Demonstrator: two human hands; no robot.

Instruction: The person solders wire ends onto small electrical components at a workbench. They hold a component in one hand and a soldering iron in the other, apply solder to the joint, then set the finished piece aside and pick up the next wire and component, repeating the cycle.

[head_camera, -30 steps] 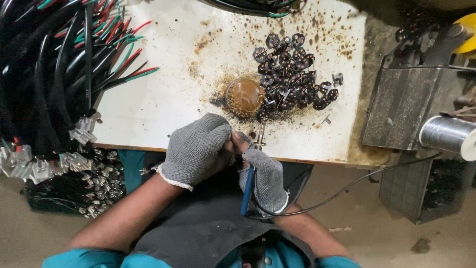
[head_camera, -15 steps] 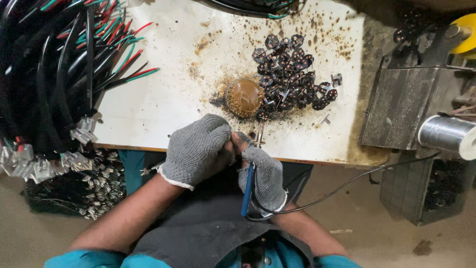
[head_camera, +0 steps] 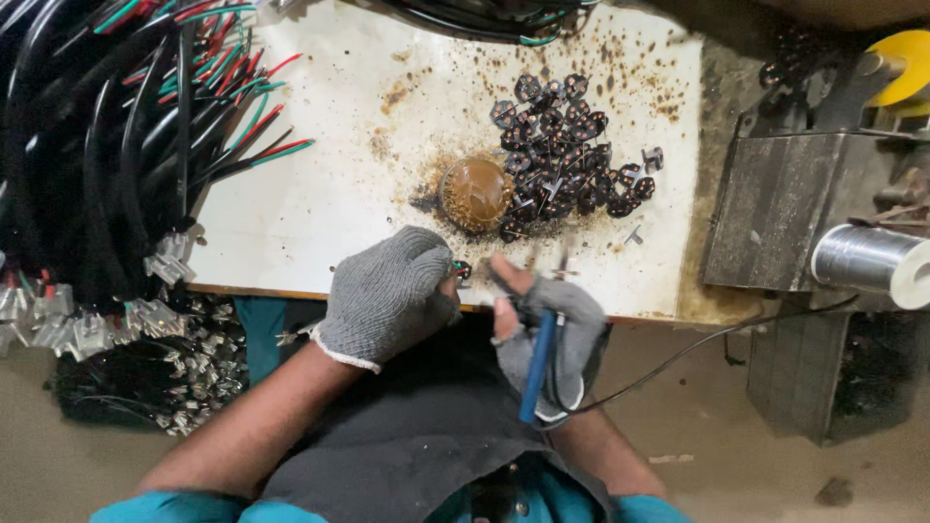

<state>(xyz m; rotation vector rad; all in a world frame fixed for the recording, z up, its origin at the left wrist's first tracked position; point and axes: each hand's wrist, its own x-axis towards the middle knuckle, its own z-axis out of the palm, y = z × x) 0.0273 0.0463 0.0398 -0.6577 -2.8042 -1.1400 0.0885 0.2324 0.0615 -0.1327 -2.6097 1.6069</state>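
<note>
Right at the table's near edge, a small dark part (head_camera: 462, 270) sits pinched at the tips of the left hand (head_camera: 387, 291), whose gloved fingers are curled tight on it. At three o'clock from the part, the right hand (head_camera: 542, 329) is blurred; its fingers are wrapped around a blue-handled iron (head_camera: 539, 363), with the thumb pointing up toward the part. A black cord (head_camera: 697, 349) trails from that hand toward three o'clock. At twelve o'clock from the part lies a brown round tin (head_camera: 476, 194), and a pile of dark parts (head_camera: 567, 145) touches it at about two o'clock. Black cables (head_camera: 107, 145) with coloured wire ends crowd the white table (head_camera: 329, 155) at ten o'clock. A solder spool (head_camera: 867, 263) sits far off at three o'clock.
</note>
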